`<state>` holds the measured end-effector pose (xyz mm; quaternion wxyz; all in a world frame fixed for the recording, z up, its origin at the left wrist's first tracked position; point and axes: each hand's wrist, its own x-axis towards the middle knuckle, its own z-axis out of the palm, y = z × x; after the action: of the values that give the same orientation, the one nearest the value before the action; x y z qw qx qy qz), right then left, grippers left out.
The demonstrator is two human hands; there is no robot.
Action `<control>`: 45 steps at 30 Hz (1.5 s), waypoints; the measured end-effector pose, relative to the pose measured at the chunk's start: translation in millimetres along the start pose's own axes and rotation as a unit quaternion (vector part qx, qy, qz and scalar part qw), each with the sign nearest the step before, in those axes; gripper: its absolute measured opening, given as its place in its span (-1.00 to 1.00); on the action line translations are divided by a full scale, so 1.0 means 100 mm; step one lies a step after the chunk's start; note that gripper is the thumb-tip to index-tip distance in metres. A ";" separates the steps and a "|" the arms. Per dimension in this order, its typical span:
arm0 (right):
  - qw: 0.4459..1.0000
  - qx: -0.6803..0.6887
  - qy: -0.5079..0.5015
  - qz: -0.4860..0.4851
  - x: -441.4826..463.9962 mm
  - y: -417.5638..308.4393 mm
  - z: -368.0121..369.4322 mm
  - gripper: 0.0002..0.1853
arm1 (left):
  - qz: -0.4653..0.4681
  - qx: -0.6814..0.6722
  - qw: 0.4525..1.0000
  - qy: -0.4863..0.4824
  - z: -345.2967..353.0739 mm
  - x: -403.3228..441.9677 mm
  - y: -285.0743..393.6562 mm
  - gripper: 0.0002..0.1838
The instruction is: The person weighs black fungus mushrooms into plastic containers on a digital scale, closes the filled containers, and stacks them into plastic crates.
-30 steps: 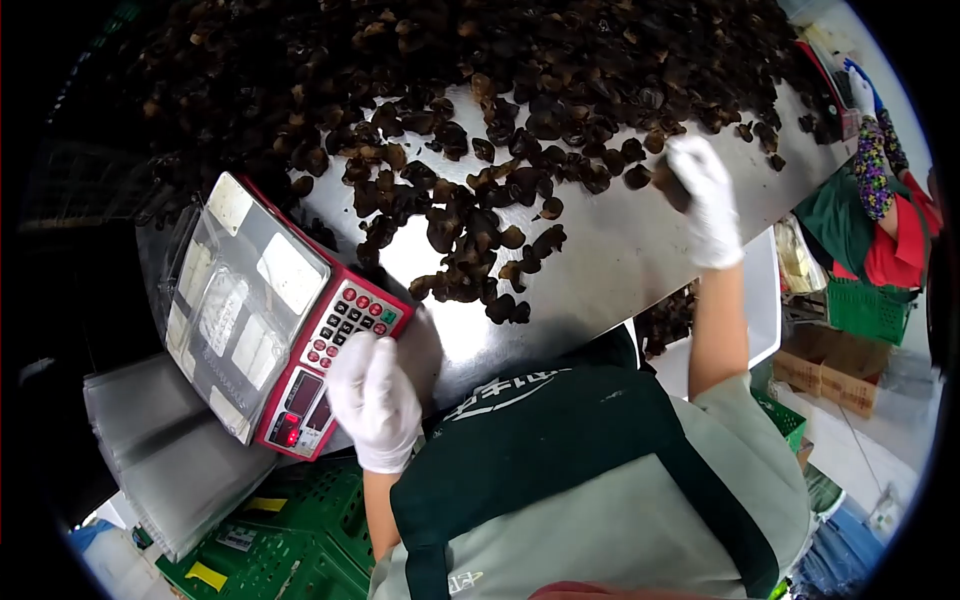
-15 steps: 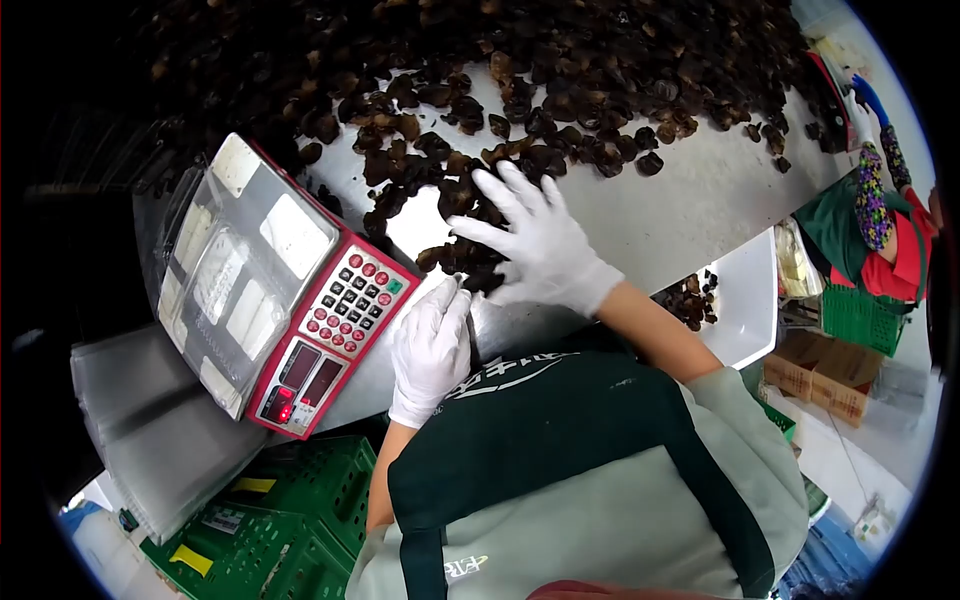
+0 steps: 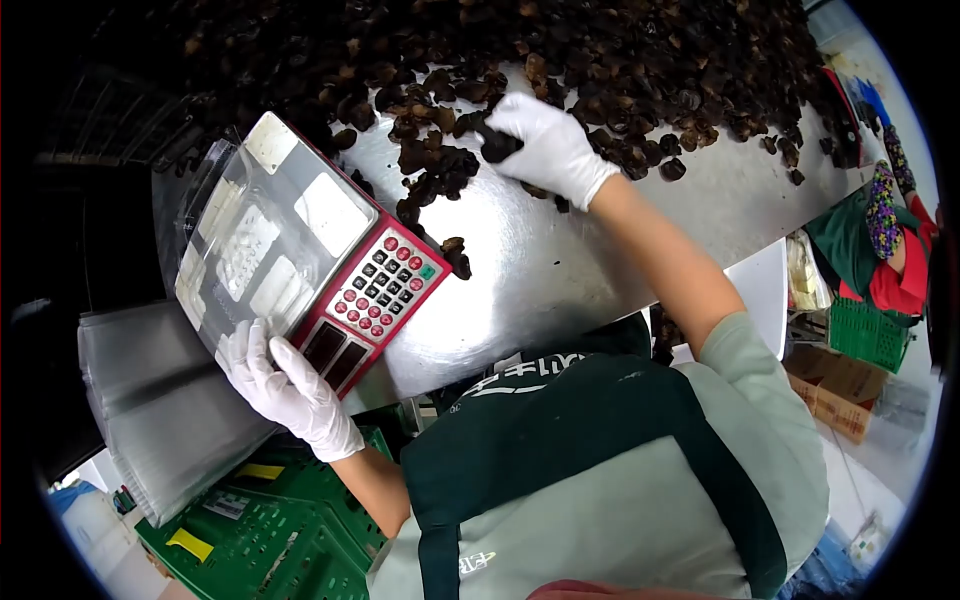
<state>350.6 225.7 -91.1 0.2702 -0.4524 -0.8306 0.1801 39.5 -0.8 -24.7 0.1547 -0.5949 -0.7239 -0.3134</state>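
My right hand (image 3: 552, 150), in a white glove, is curled around a dark wood ear mushroom piece (image 3: 498, 145) above the metal table (image 3: 560, 260). Loose brown-black wood ear mushrooms (image 3: 440, 165) lie just left of it. My left hand (image 3: 288, 388), also gloved, has its fingers stretched out at the lower edge of a clear plastic container (image 3: 250, 245). That container rests on a red scale (image 3: 375, 290) with a keypad; whether the fingers press on it, I cannot tell.
A large heap of wood ear mushrooms (image 3: 640, 60) covers the back of the table. Clear plastic bags (image 3: 165, 400) hang at the left, above green crates (image 3: 270, 530). To the right are a white bin (image 3: 765, 290), a cardboard box (image 3: 835, 385) and another person's patterned sleeve (image 3: 882, 210).
My left hand has moved from the table's front to the scale, its fingers opening out. My right hand has gone up and away and closed on a mushroom piece. The scale's red digits no longer show.
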 end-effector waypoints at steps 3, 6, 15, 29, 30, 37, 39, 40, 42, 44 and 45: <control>0.992 0.021 0.015 -0.121 0.46 -0.50 -0.20 -0.63 | -0.004 -0.013 1.000 -0.007 0.04 -0.02 0.11 -0.73; 0.970 0.094 -0.055 -0.217 0.84 -1.41 -0.28 -0.59 | -0.038 -0.032 0.999 0.003 0.08 -0.03 0.25 -0.71; 0.912 0.008 -0.240 -0.333 0.95 -2.10 -0.07 -0.43 | -0.039 -0.074 0.996 0.043 0.17 -0.11 0.24 -0.80; 0.995 0.032 -0.091 0.022 -0.97 -0.28 -0.22 -0.86 | -0.020 -0.045 0.998 0.025 0.11 -0.10 0.32 -0.72; 0.979 -0.025 -0.149 0.136 -1.11 -0.24 -0.54 -0.83 | -0.013 -0.039 0.999 0.022 0.11 -0.12 0.25 -0.70; 0.878 -0.242 -0.143 0.387 -1.92 0.13 -2.02 -0.11 | -0.014 -0.074 0.997 0.023 0.15 -0.08 0.16 -0.73; 0.937 -0.209 -0.052 0.274 -1.65 0.29 -1.73 0.00 | -0.024 -0.094 0.995 0.018 0.17 -0.06 0.15 -0.71; 0.951 -0.198 -0.022 0.235 -1.52 0.47 -1.48 0.02 | -0.022 -0.092 0.995 0.019 0.17 -0.05 0.15 -0.71; 0.977 -0.113 0.013 0.178 -1.16 0.62 -1.01 0.03 | 0.003 -0.034 0.999 -0.013 0.13 -0.05 0.14 -0.71; 0.985 -0.115 0.011 0.130 -0.80 0.48 -0.71 0.07 | 0.010 -0.027 1.000 -0.005 0.13 -0.04 0.18 -0.70; 0.984 -0.117 -0.018 0.131 -0.64 0.32 -0.67 0.04 | 0.018 -0.026 0.999 -0.002 0.12 -0.04 0.22 -0.68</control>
<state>441.2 191.4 -73.7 0.1746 -0.5827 -0.7839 0.1240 63.0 5.9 -30.9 0.1429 -0.6126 -0.7047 -0.3281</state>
